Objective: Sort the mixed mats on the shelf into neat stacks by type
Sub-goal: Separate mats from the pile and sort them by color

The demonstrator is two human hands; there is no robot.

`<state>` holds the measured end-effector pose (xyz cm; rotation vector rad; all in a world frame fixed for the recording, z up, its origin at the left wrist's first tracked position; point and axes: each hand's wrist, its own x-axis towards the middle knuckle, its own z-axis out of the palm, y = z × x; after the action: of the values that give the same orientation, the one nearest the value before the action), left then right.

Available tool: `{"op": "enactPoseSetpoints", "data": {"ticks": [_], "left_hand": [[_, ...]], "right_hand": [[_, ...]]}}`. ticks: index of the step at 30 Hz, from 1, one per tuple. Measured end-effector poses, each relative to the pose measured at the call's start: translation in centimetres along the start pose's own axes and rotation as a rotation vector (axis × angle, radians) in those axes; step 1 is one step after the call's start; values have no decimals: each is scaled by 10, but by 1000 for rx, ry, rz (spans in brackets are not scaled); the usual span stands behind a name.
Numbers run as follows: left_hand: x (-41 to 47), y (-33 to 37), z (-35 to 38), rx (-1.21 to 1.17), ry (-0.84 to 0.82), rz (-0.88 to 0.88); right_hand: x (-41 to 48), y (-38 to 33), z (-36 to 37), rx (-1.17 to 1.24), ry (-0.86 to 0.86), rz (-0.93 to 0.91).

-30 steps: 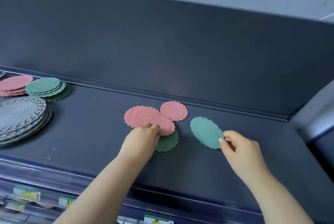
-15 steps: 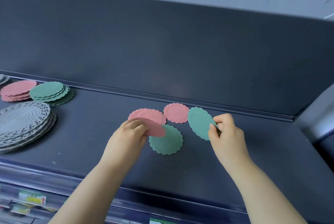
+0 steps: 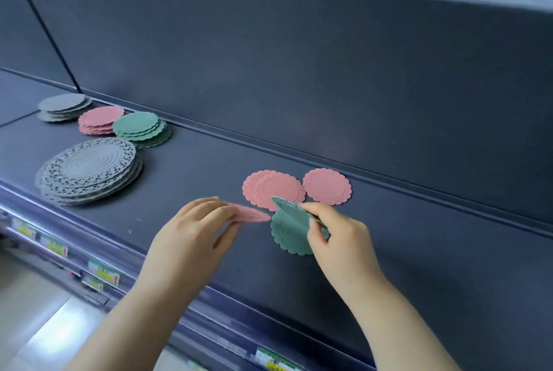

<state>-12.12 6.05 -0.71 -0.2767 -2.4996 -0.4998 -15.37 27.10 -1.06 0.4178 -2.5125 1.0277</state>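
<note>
Pinching pink mat (image 3: 254, 213) in left hand (image 3: 191, 233), green mat (image 3: 284, 204) in right hand (image 3: 338, 239), I'm clearing the last loose mats (image 3: 326, 186)

Site was a shop: a dark metal display shelf (image 3: 209, 179) with tall back panel (image 3: 299, 71), a clear rail (image 3: 78, 246) along its front edge carrying printed price tags (image 3: 104, 273), and identical mats (image 3: 89, 167) stacked like stock.

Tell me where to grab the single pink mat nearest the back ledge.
Pinch the scalloped rim of the pink mat at its near right edge, coming from the front. It lies flat and thin on the shelf, so only the rim gives purchase; other pink mats crowd its left, the ledge its back.
</note>
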Motion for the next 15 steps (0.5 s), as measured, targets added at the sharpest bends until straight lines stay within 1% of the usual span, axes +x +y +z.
{"op": "enactPoseSetpoints", "data": {"ticks": [4,7,11,15], "left_hand": [[-21,4,-23,38,101,-73],[-40,-5,-45,98,126,-108],[-71,-31,-84,195,139,-167],[-103,-67,-126,245,158,-171]], "right_hand": [[-7,-20,20,219,39,-178],[-11,-43,38,325,24,-258],[-23,-82,64,389,-22,-314],[-37,-131,91,382,-101,-332]]}}
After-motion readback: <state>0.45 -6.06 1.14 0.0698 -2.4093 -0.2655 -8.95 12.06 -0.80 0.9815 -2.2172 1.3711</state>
